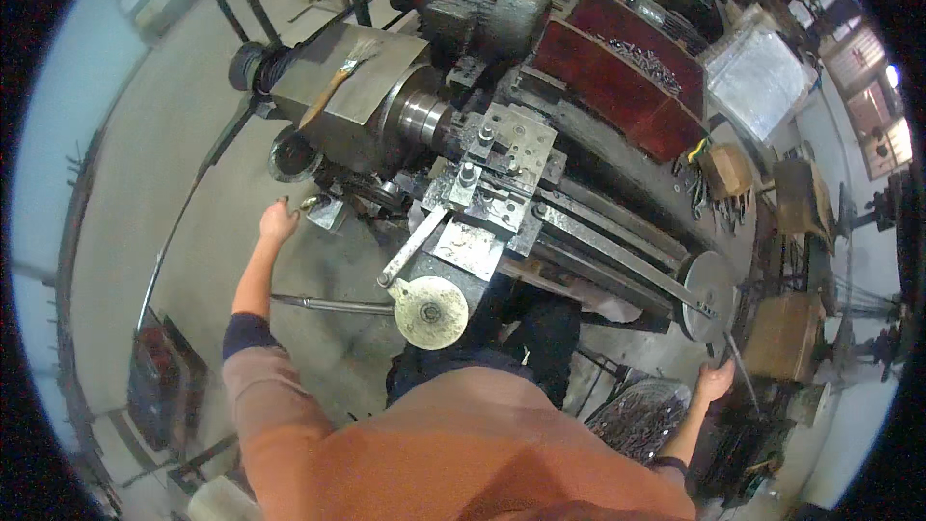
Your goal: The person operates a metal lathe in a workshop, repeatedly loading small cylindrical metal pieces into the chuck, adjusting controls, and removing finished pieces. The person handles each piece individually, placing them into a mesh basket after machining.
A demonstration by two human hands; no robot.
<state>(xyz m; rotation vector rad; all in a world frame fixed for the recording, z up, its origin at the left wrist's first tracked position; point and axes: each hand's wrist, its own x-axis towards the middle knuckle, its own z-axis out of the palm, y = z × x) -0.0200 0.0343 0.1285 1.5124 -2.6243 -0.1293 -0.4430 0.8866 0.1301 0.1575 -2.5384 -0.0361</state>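
A small metal lathe stands in front of me, with a shiny round spindle nose (422, 119) and a tool slide (502, 169) carrying bolts. Out to the left, my left hand (280, 222) is closed, fingers curled together; what it holds, if anything, is too small to make out. Beside it is a small brass-coloured part (310, 203) above a bright metal piece (327, 213). Low on the right, my right hand (714, 382) closes around a short handle just below a round metal disc (709, 295). A flat bar (617, 256) runs from the slide to that disc.
A wooden-handled brush (330, 92) lies on the headstock cover. Behind the slide stands a red tray (617, 87) with small metal parts. A round plate (431, 313) with a long rod (333, 305) is close to my waist. Dark metal chips (641, 418) lie at lower right.
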